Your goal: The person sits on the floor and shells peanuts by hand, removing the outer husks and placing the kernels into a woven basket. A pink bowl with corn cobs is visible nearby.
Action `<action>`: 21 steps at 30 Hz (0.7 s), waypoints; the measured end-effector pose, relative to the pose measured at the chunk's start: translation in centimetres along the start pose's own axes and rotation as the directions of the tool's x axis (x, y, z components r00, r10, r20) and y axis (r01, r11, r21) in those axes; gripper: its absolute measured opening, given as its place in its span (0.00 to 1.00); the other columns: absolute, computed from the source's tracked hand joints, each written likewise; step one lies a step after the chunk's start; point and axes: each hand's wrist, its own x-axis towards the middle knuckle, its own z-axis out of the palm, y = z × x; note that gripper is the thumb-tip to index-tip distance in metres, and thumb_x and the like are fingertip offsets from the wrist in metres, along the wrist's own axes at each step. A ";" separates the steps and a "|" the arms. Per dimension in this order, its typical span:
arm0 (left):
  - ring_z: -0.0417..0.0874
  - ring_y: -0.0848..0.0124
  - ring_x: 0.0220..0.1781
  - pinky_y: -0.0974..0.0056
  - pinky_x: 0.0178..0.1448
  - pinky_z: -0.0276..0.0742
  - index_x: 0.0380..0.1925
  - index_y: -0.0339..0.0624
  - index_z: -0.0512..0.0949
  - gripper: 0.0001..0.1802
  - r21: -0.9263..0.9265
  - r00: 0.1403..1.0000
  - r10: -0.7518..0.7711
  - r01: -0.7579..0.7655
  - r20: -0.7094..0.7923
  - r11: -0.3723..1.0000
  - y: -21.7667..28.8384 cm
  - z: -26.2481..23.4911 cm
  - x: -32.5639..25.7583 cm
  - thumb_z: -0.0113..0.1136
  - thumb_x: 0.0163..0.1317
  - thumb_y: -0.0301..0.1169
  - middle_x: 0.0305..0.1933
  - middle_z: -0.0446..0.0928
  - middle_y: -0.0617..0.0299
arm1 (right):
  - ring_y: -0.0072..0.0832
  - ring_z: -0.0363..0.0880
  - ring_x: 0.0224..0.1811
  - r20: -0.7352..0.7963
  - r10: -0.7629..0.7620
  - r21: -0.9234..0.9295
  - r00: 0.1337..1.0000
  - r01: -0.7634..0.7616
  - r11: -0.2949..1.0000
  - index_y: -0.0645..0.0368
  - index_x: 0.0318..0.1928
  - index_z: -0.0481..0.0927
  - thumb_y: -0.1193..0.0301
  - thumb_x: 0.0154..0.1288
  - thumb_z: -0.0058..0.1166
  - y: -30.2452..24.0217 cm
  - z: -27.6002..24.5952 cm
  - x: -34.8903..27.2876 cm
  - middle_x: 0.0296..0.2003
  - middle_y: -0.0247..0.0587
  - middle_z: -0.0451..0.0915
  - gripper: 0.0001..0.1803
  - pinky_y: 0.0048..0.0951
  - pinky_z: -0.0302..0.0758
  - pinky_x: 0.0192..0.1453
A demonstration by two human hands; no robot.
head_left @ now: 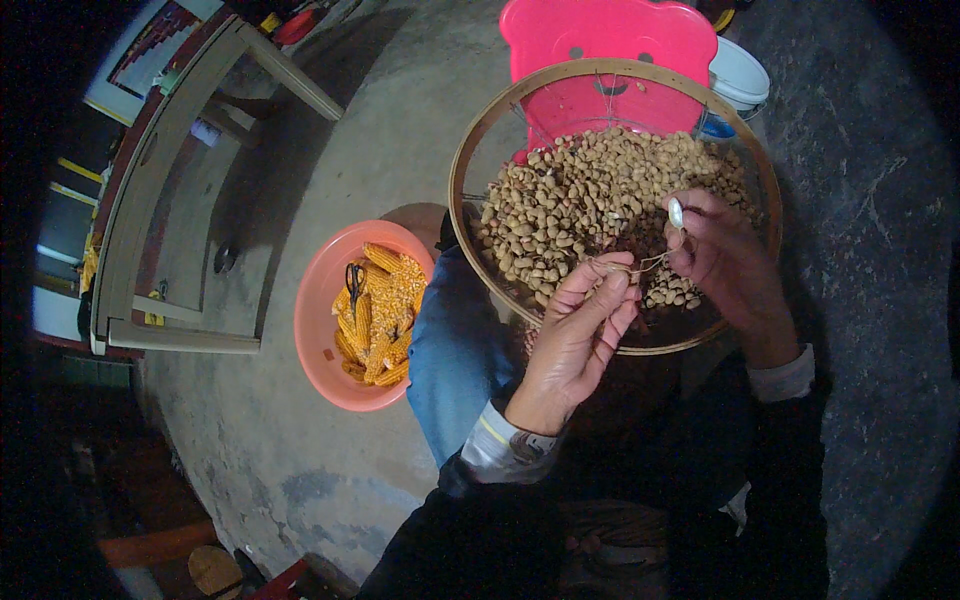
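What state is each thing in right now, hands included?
Left hand: pinching a thin strand.
Right hand: fingers bent, pale oval thing at them; grip unclear.
Round tray: partly filled.
Peanuts: heaped, mostly in shells.
Orange basin: upright, holding corn.
Corn cobs: kernels on, loose kernels among them.
Black scissors: lying on cobs; open or closed unclear.

Rough, matt peanut shells [560, 205]
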 end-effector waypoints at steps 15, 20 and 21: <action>0.66 0.58 0.66 0.59 0.65 0.69 0.64 0.40 0.59 0.28 -0.338 0.984 -0.009 0.070 0.178 0.939 0.8 0.4 0.4 0.36 0.71 0.46 0.65 0.63 0.48 | 0.23 0.76 0.42 -0.016 -0.906 -0.969 0.423 0.218 0.119 0.57 0.50 0.76 0.69 0.63 0.56 -7.7 -11.1 -2.4 0.43 0.35 0.77 0.15 0.25 0.74 0.48; 0.62 0.57 0.69 0.57 0.70 0.61 0.65 0.41 0.58 0.29 -0.312 0.983 0.007 0.051 0.184 0.949 0.6 0.7 0.4 0.36 0.71 0.48 0.68 0.60 0.48 | 0.22 0.76 0.41 0.160 -0.891 -0.899 0.425 -0.311 -0.310 0.55 0.46 0.80 0.69 0.61 0.59 -8.8 -12.9 -3.9 0.40 0.35 0.79 0.12 0.25 0.74 0.44; 0.62 0.58 0.69 0.58 0.70 0.61 0.65 0.41 0.58 0.29 -0.314 0.983 0.001 0.057 0.181 0.948 0.4 0.6 0.5 0.35 0.71 0.48 0.67 0.60 0.49 | 0.23 0.76 0.40 -0.003 -0.886 -0.951 0.463 -0.276 -0.141 0.54 0.45 0.80 0.69 0.60 0.60 -8.1 -10.9 -3.6 0.39 0.35 0.79 0.12 0.25 0.74 0.44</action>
